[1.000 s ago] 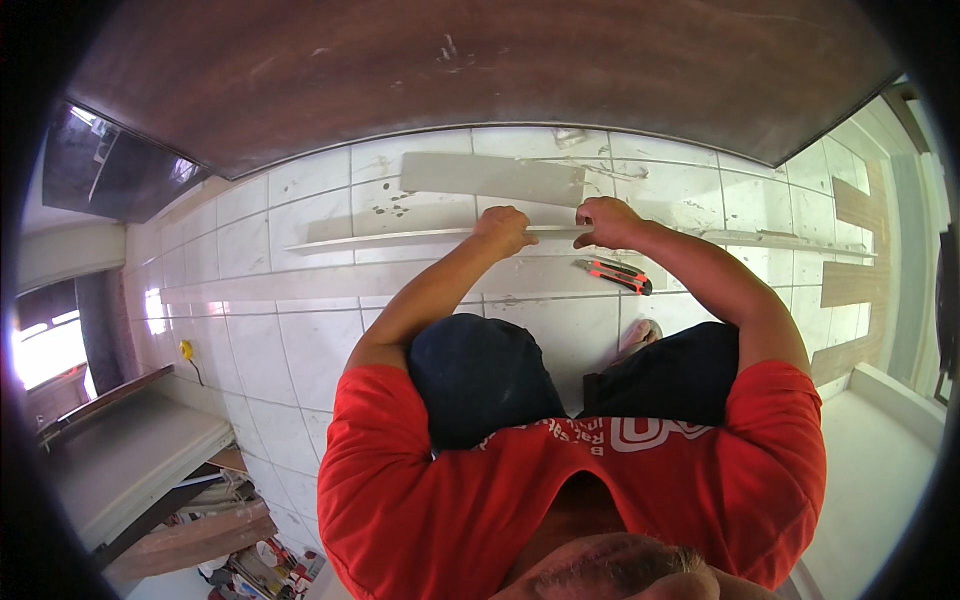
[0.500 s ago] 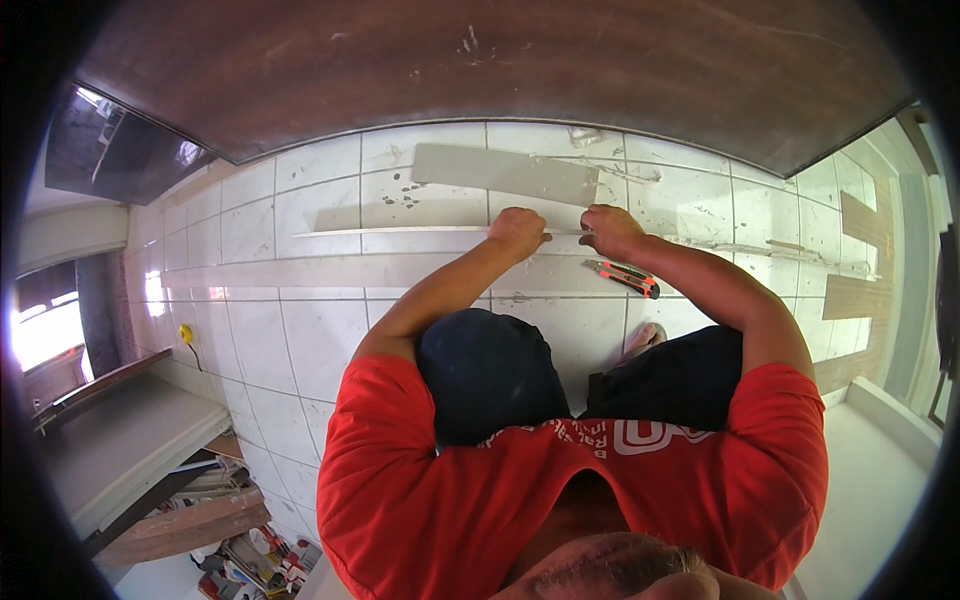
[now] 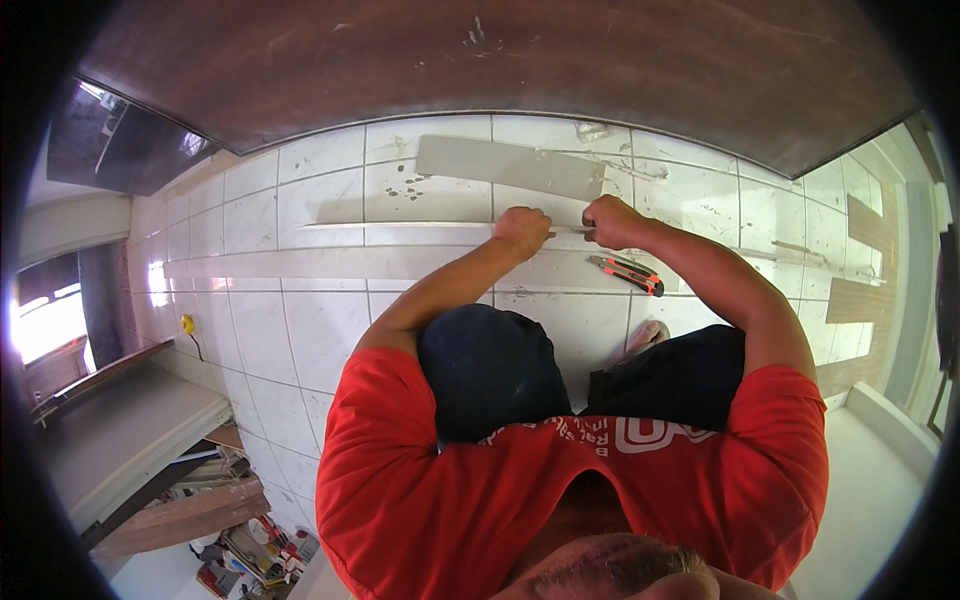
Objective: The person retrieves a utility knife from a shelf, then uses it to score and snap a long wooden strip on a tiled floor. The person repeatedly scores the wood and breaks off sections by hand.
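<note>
A long, thin, pale strip [image 3: 400,225] runs left to right in front of me, seen nearly edge-on. My left hand [image 3: 523,231] is closed round it, with the thumb toward the other hand. Close by on the right, my right hand [image 3: 612,222] pinches the same strip, leaving a short stretch between the two hands. Just nearer than my right hand, an orange and black utility knife [image 3: 632,275] lies on the floor. A long, flat pale board [image 3: 300,264] rests on the tiles, passing beneath my left forearm. Beyond my hands lies a grey flat panel piece [image 3: 510,166].
A large dark brown panel [image 3: 480,60] spans the far side. On the white tiled floor [image 3: 250,350] a yellow tape measure [image 3: 187,324] lies at left. Brown wood pieces [image 3: 850,302] lie at right. Tools and scraps [image 3: 255,550] crowd the lower left.
The strip has tipped slightly, so less of its pale face shows. Both hands keep their grip in almost the same place. The knife has not moved on the floor.
</note>
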Tool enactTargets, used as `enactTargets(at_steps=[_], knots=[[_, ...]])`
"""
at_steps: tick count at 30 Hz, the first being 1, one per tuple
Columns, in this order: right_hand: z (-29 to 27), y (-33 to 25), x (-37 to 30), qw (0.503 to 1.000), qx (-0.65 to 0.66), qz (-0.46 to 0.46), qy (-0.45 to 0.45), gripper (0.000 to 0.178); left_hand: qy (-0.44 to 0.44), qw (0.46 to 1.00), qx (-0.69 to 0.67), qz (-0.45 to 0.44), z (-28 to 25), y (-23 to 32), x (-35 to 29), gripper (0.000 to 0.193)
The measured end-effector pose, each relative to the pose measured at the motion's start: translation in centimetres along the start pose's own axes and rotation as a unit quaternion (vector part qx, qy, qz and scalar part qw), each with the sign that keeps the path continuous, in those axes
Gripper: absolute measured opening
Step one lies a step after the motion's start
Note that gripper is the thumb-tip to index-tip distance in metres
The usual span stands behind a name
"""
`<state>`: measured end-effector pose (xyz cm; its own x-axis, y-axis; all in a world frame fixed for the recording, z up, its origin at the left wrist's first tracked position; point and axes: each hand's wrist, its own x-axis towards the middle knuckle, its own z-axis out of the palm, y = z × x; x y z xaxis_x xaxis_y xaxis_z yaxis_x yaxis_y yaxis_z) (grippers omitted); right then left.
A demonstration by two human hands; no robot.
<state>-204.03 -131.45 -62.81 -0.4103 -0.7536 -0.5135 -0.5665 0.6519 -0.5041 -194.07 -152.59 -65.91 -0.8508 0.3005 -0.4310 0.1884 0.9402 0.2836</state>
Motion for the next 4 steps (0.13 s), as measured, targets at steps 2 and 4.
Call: enactTargets(at_steps=[2,4], knots=[[-0.18,-0.35,0.0,1.0,0.022,-0.013,-0.01,0.027,0.012,1.0,0.017,0.012,1.09,-0.42,-0.42,0.039],[-0.15,0.23,-0.43,0.999,0.032,-0.009,-0.014,0.027,-0.019,1.0,0.024,0.001,0.22,0.19,0.06,0.039]])
